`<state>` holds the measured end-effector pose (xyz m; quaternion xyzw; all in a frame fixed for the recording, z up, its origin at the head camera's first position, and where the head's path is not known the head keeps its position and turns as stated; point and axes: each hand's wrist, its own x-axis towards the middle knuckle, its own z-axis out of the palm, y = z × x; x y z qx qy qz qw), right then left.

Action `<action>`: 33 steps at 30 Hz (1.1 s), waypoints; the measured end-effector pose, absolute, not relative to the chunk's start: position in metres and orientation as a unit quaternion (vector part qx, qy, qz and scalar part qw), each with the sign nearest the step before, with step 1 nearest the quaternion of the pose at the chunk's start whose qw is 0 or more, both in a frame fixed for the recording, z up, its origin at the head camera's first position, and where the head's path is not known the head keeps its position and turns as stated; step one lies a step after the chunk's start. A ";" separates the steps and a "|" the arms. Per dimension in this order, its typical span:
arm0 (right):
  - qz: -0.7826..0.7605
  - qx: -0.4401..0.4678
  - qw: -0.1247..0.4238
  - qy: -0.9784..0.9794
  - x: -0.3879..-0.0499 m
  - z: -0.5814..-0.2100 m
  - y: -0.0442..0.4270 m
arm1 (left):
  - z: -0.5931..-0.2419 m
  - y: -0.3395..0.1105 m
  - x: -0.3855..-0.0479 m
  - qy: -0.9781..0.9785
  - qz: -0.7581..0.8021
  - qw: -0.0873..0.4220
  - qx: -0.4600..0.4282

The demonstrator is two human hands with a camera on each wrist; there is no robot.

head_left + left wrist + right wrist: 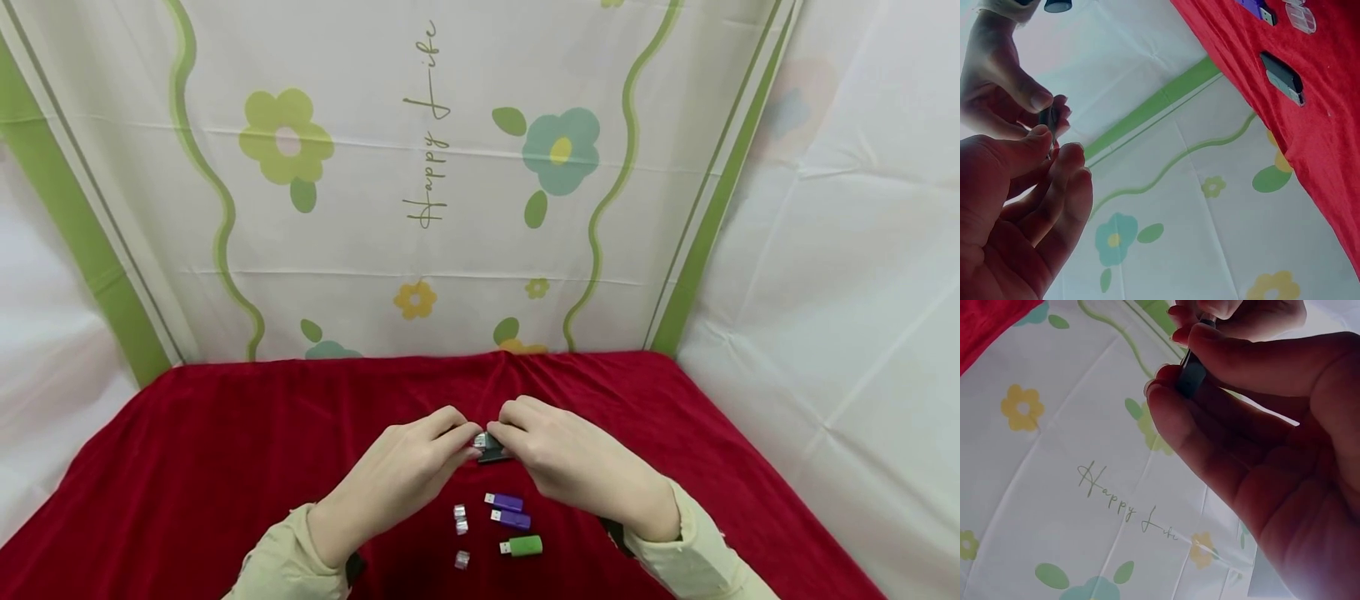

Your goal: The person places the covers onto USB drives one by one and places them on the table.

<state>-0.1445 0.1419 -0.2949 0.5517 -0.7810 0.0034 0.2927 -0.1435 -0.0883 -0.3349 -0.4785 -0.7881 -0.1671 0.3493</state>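
My right hand (581, 458) pinches a dark USB flash drive (1191, 376) between thumb and fingers, above the table. From the other side, my left hand (405, 462) pinches the drive's connector end; the fingertips hide whether a cap is on it. Below the hands, another black USB flash drive (1282, 72) with a clear end lies on the cloth. Nearer to me are two purple USB flash drives (507, 502) and a green one (525, 546), their metal connectors pointing left. To their left lie several small clear caps (461, 527).
A red velvet cloth (225, 467) covers the table. Behind it hangs a white curtain (360, 208) with printed flowers. White fabric walls (847, 292) rise at both sides.
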 end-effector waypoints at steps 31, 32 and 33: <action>0.040 0.559 0.274 -0.782 -0.148 -0.294 0.143 | -0.336 -0.089 -0.145 -0.789 -0.159 0.354 -0.476; 0.044 0.560 0.272 -0.781 -0.148 -0.293 0.144 | -0.336 -0.089 -0.145 -0.789 -0.160 0.355 -0.475; 0.048 0.561 0.273 -0.780 -0.148 -0.293 0.144 | -0.336 -0.089 -0.145 -0.789 -0.160 0.356 -0.475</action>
